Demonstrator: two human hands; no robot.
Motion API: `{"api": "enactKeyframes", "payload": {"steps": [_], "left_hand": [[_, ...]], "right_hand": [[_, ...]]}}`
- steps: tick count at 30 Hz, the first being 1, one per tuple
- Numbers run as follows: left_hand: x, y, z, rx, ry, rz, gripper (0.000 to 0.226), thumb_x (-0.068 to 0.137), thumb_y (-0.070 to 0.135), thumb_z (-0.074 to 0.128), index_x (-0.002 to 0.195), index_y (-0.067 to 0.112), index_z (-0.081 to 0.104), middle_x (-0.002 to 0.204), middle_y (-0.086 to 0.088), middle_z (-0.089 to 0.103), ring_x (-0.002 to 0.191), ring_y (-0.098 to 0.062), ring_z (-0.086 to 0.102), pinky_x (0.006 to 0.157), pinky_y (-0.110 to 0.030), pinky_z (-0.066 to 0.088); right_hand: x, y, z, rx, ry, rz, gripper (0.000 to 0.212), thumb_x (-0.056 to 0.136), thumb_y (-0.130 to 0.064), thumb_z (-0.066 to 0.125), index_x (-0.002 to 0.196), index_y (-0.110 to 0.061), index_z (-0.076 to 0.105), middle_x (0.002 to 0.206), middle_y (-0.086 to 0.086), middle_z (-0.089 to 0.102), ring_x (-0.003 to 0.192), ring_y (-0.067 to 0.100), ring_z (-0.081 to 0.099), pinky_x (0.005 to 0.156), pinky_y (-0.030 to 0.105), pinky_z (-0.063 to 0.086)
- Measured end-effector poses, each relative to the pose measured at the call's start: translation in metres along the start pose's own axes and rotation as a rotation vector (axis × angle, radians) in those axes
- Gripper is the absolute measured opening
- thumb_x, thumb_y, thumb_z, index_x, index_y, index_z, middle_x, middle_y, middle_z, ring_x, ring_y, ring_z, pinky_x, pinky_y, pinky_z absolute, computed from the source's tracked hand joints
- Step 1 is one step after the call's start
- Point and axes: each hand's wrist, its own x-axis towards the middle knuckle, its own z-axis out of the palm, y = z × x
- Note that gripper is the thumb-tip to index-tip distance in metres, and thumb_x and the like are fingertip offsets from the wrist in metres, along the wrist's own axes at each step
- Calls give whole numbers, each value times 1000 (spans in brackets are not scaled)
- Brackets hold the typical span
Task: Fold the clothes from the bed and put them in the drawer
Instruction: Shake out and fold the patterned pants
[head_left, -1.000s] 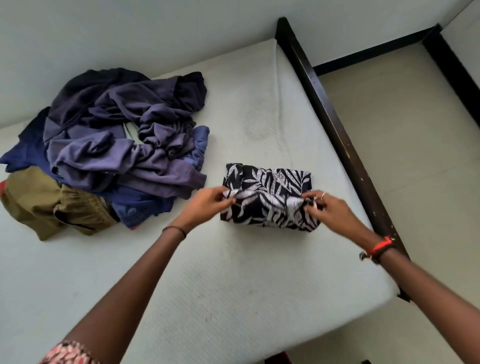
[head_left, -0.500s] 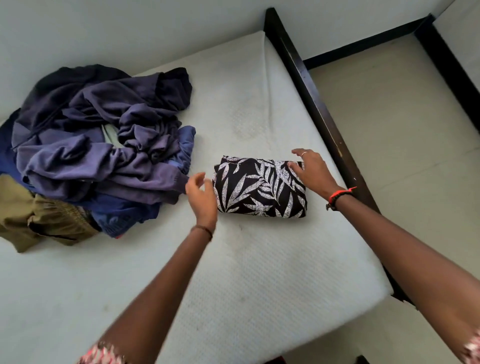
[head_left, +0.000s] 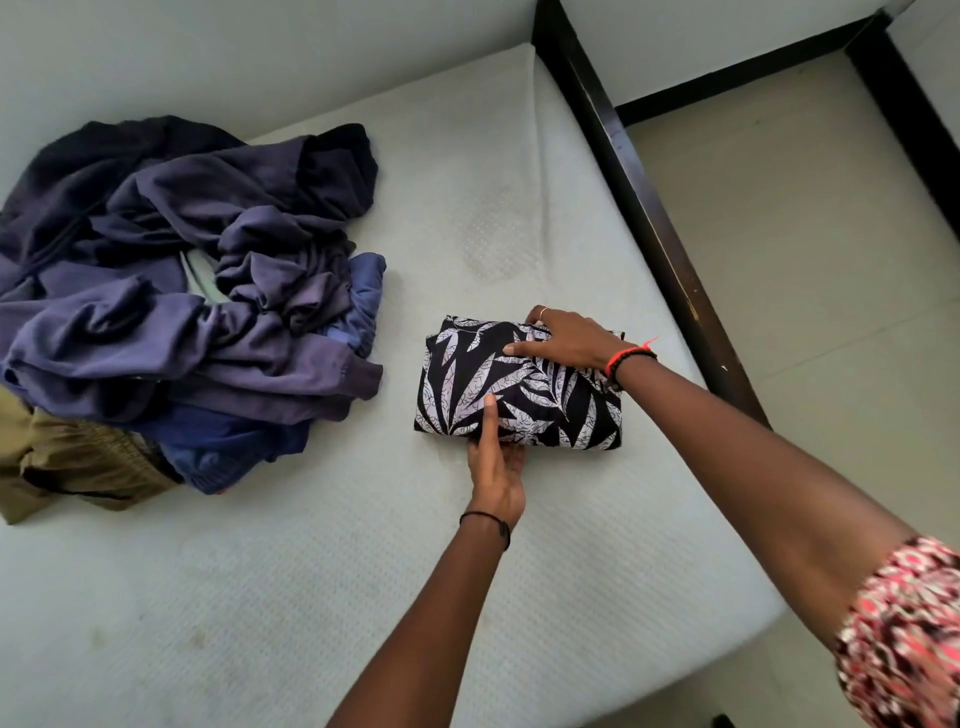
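A folded black garment with a white leaf print (head_left: 550, 400) lies on the pale mattress (head_left: 363, 571) near its right side. My left hand (head_left: 496, 467) grips the garment's near edge, thumb lying on top and fingers tucked beneath. My right hand (head_left: 566, 340) holds the far right corner, thumb flat on the cloth and fingers curled over the far edge. An unfolded heap of purple and navy clothes (head_left: 176, 291) lies at the left, with an olive garment (head_left: 67, 467) and a blue one (head_left: 228, 452) under it. No drawer is in view.
A dark wooden bed rail (head_left: 649, 223) runs along the mattress's right side. Beyond it lies beige floor (head_left: 810, 270) with a dark skirting line. A pale wall stands behind the bed.
Both hands have closed in on the folded garment. The left hand went from its left side to its near edge; the right hand now covers the far right corner.
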Motion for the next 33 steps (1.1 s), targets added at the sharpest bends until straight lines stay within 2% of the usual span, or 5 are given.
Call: {"api": "enactKeyframes", "payload": {"steps": [8,13,19,28,33], "left_hand": [[-11,55,9,-54,-367,12,52,78,23,61,128,7,55,123,-15,63,112,-28,61,92,-41,50],[-16,74,-5,-12,-509,-201,57,74,14,62,128,1,52,129,-21,57,118,-35,56,104,-50,42],[-13,87,-15,148,-479,-423,61,75,19,66,131,-1,51,124,-22,60,105,-33,63,99,-48,46],[-16,109,30,426,-582,-277,60,80,15,67,135,19,42,122,-12,64,102,-28,66,79,-44,57],[1,146,107,478,-683,-40,57,88,9,59,137,25,35,128,-6,59,106,-26,65,76,-46,56]], "right_hand": [[-24,9,7,489,-100,95,76,71,-73,57,98,-3,60,96,10,68,91,29,64,81,36,50],[-63,24,29,1039,-343,207,98,41,-78,74,115,-15,61,113,7,70,104,26,66,97,42,49],[-114,27,56,1444,-406,288,108,22,-61,89,114,-12,58,106,10,72,95,24,70,75,33,58],[-90,41,14,1361,-302,64,97,60,-21,89,139,-18,34,134,14,55,121,34,55,101,55,42],[-44,33,-71,1215,-156,-42,67,79,-4,68,139,-6,39,131,15,58,117,33,58,95,44,50]]}}
